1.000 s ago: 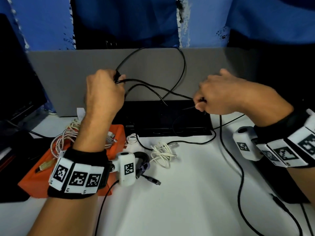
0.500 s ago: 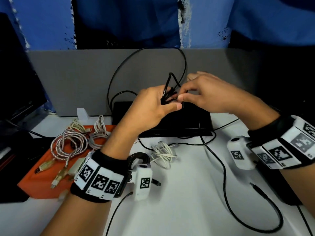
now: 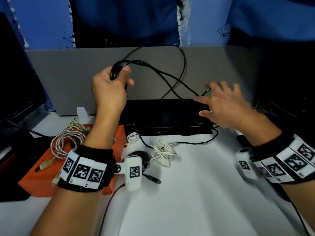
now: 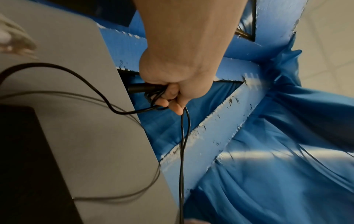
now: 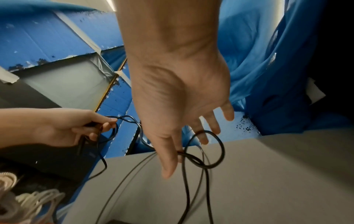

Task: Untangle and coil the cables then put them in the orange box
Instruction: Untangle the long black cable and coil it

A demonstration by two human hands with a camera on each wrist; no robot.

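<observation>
A thin black cable [image 3: 154,68] is gathered in loose loops within the curled left fingers [image 4: 168,97], its slack trailing past the spread right fingers [image 5: 168,159], while the flat orange box [image 3: 39,178] lies well below them.

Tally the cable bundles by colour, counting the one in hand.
Black: 2, the held cable gripped by the left hand, and a black coil on the table.
White: 2, a small white coil and a tangled white bundle.
Silver braided: 1, the braided cable in the orange box.
Beige: 1, the beige cable.
Total: 6.
</observation>
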